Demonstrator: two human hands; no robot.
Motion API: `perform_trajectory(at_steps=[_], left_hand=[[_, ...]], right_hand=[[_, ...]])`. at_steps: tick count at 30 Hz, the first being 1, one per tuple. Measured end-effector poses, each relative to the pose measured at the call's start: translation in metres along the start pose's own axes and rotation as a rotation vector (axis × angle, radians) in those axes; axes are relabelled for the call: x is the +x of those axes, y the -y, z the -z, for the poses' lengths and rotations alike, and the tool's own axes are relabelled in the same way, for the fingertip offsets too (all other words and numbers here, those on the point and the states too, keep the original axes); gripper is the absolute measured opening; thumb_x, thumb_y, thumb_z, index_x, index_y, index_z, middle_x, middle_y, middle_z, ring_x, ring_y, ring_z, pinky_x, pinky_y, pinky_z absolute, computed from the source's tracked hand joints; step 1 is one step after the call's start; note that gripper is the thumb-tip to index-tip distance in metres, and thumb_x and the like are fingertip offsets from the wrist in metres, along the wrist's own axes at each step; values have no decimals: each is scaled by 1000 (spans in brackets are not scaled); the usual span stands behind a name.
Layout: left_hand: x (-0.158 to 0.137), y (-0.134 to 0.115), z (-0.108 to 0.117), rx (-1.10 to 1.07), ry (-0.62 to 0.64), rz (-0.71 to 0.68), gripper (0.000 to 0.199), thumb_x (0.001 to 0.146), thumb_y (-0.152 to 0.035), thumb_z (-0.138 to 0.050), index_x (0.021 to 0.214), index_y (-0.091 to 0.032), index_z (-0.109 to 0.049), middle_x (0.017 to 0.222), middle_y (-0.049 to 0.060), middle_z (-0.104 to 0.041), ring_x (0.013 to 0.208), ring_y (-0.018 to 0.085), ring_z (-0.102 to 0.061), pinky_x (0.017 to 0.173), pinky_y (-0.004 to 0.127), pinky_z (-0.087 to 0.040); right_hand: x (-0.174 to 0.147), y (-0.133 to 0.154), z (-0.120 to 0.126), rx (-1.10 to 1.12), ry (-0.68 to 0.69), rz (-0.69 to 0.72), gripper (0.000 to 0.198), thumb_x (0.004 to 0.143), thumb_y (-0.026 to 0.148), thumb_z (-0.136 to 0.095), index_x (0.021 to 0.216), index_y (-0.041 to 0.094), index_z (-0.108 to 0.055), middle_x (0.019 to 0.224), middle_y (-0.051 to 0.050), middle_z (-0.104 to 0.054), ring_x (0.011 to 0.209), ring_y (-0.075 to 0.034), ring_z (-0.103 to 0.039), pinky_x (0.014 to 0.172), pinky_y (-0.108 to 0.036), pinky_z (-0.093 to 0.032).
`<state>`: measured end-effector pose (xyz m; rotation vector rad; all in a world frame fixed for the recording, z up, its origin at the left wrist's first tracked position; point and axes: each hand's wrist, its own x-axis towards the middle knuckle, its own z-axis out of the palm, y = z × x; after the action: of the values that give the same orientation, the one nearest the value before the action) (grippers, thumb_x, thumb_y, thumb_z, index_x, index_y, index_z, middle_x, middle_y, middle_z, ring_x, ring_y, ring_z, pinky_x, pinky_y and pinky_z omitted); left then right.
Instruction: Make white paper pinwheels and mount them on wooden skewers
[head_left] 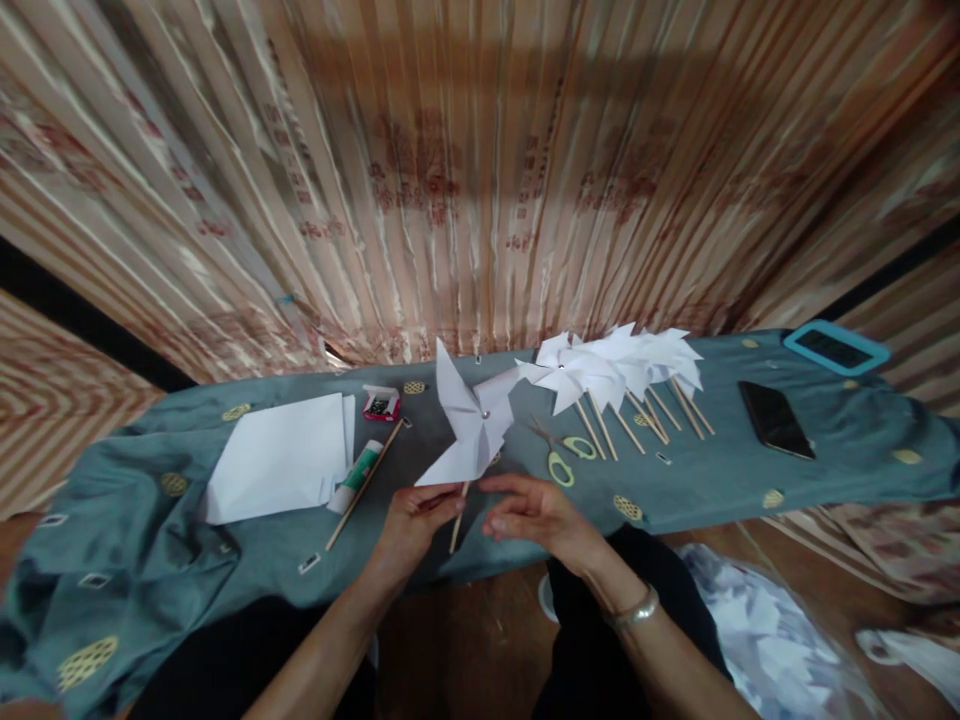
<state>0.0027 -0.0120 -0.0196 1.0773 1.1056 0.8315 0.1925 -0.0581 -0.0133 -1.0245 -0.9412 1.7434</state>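
Observation:
A white paper pinwheel [469,425] on a thin wooden stick is held upright over the near middle of the table. My left hand [420,520] is closed around its stick, just below the blades. Close on the right, my right hand [536,515] has its fingers apart and holds nothing; the fingertips are near the stick. A round pin head shows at the pinwheel's centre. Green-handled scissors [562,455] lie spread on the cloth beyond my right hand. Left of the pinwheel rest a glue stick [356,475] and a loose wooden stick [365,485].
Several finished pinwheels [615,370] overlap in a row at the back right. White paper sheets [281,460] and a small red box [382,403] lie left. A phone [776,418] and blue-framed device [836,347] sit right. A clear bag of white paper pieces [772,630] stands below.

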Motion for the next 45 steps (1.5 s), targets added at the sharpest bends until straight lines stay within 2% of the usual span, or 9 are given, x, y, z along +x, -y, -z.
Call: perform_trajectory(at_steps=[5,7,9,13,18,26,38,42,45], left_hand=[[0,0,1,18,1,11,26,57,-28,-78,82,-18,-80,86,7,-78,87,24,-68,85,34,-50],[-2,-1,0,21,24,24,27,58,-28,-77,83,-18,-80,89,8,-78,88,25,-68,86,34,-50],[-4,-2,-2,34,56,37,27,59,-29,-77,83,-18,-80,88,8,-78,87,25,-68,86,35,-49],[-7,-3,-6,36,120,57,27,60,-32,-76,83,-17,-80,84,8,-77,87,25,-67,87,35,-48],[-8,-3,-8,14,154,81,28,60,-32,-77,84,-18,-80,84,7,-77,86,24,-67,86,34,-47],[-4,0,-2,6,105,72,29,58,-30,-79,84,-17,-80,85,7,-77,80,22,-67,82,32,-49],[-4,0,-2,-16,36,63,25,54,-27,-80,76,-18,-79,75,4,-76,71,19,-67,77,30,-52],[-2,3,-2,-28,34,67,25,53,-27,-81,76,-17,-79,76,4,-76,73,20,-68,79,31,-52],[-2,5,-4,-40,47,52,25,53,-27,-80,75,-17,-79,75,4,-76,75,21,-68,79,32,-51]], right_hand=[[-2,21,36,-64,-353,175,32,64,39,-85,87,19,-75,60,1,-70,52,-9,-57,53,-22,-43],[1,24,44,-28,-495,263,32,61,39,-86,86,21,-75,66,-1,-72,57,-10,-60,56,-23,-45],[6,23,45,3,-551,316,36,59,37,-87,90,23,-75,80,-3,-76,72,-14,-65,68,-26,-50],[20,15,30,36,-430,310,48,53,31,-89,98,26,-73,97,-3,-76,92,-19,-67,87,-33,-51],[30,13,14,37,-273,300,46,56,34,-88,98,26,-72,91,-2,-76,84,-20,-69,85,-35,-52],[25,15,13,62,-288,262,43,58,36,-87,96,26,-72,75,1,-75,71,-17,-68,75,-31,-53],[21,17,18,75,-363,267,43,55,34,-89,94,24,-73,69,4,-72,65,-14,-65,67,-27,-52],[19,16,16,109,-314,243,43,57,33,-89,97,24,-73,70,3,-73,62,-11,-63,63,-23,-50],[18,9,10,122,-204,220,40,60,34,-87,96,23,-73,79,0,-75,63,-10,-63,63,-22,-50]])
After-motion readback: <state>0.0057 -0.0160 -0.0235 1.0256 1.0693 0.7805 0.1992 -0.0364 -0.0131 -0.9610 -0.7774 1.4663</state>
